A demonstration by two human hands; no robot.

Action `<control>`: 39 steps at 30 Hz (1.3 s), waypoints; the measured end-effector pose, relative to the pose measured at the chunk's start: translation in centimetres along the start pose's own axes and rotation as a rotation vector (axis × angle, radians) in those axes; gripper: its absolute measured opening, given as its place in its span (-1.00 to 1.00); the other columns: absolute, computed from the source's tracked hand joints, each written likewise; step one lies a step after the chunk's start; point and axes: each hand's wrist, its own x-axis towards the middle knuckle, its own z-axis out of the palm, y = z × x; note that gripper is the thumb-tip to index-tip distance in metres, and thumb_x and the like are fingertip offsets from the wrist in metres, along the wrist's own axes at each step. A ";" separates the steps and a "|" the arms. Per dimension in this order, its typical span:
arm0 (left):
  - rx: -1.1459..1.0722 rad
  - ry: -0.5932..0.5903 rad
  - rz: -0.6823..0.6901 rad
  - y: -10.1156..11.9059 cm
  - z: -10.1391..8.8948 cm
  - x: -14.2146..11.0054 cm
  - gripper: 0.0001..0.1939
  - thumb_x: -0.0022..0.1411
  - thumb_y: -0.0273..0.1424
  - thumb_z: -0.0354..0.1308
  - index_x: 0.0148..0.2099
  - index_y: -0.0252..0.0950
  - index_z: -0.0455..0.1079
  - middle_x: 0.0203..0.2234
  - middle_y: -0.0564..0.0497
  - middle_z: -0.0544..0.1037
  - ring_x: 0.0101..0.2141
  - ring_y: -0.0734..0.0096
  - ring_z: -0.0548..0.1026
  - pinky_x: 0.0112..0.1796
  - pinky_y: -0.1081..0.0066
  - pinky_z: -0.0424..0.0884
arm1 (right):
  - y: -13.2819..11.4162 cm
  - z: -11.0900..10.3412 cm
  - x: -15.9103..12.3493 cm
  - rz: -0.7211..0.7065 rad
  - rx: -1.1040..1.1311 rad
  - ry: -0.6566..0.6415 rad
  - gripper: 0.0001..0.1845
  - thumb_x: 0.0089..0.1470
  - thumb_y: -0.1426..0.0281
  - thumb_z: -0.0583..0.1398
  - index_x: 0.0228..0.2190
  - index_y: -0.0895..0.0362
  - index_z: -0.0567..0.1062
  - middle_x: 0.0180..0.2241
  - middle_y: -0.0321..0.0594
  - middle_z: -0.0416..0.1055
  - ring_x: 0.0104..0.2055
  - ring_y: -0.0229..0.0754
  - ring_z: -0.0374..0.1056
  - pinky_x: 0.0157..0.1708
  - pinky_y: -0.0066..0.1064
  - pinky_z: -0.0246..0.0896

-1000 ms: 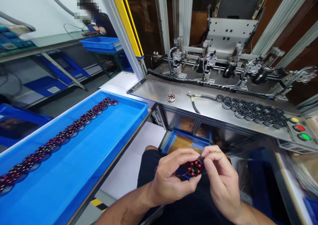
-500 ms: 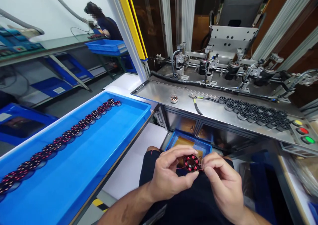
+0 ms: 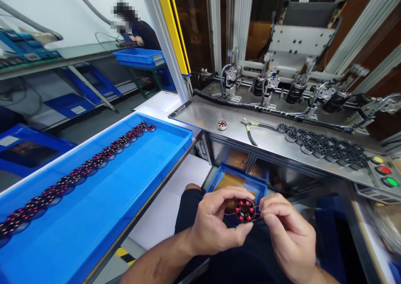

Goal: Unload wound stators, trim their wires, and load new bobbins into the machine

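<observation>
My left hand (image 3: pixel 219 219) grips a round motor stator (image 3: pixel 244 211) by its rim, between thumb and fingers. The stator is black with red wire coils, and its face is turned up toward me. Close on its right, my right hand (image 3: pixel 286 225) pinches the thin red wire ends (image 3: pixel 257 212) that come out of the stator's side. Another red wire shows on the left, near my left palm. Both hands are above my lap. On the metal ledge ahead lie a single copper-wound stator (image 3: pixel 222 125) and cutting pliers (image 3: pixel 249 133) with green and black handles.
A long blue tray (image 3: pixel 125 183) at left holds a row of red-wound stators (image 3: pixel 78 173). Several black unwound cores (image 3: pixel 326 144) cover the ledge's right part, beside push buttons (image 3: pixel 385 170). Behind stands a winding machine (image 3: pixel 291 83). A blue bin (image 3: pixel 216 179) sits below. A co-worker (image 3: pixel 140 31) sits far left.
My right hand has drawn slightly right, away from the stator, and the wires between them show longer. The view has shifted a little. My left hand keeps its hold.
</observation>
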 end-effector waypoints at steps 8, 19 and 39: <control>-0.100 -0.040 -0.011 1.0 0.2 0.7 -0.50 -0.16 -0.67 0.25 -0.09 -0.30 0.47 -0.29 -0.10 0.63 -0.30 0.29 0.60 -0.25 0.40 0.57 | -0.3 -1.3 1.6 -0.204 -0.127 -0.159 -0.65 0.13 0.61 0.18 -0.08 0.04 0.48 -0.30 -0.17 0.44 -0.23 -0.13 0.37 -0.25 -0.25 0.33; 0.050 0.082 0.079 1.0 1.1 0.7 -0.41 -0.22 -0.73 0.25 -0.07 -0.25 0.47 -0.27 -0.04 0.63 -0.26 0.30 0.59 -0.18 0.43 0.53 | -1.4 1.0 0.3 -0.454 -0.199 0.063 -0.68 0.02 0.69 0.20 -0.21 0.14 0.55 -0.44 -0.21 0.46 -0.42 -0.17 0.38 -0.36 -0.19 0.37; -0.595 -0.138 -0.518 1.3 1.3 1.1 -0.62 -0.09 -0.44 0.46 -0.17 -0.37 0.52 -0.36 -0.07 0.62 -0.35 0.44 0.56 -0.27 0.52 0.46 | -2.6 -2.2 3.2 -0.572 -0.336 -0.148 -0.72 0.11 0.56 0.28 -0.15 0.03 0.58 -0.33 -0.20 0.52 -0.28 -0.20 0.43 -0.37 -0.36 0.45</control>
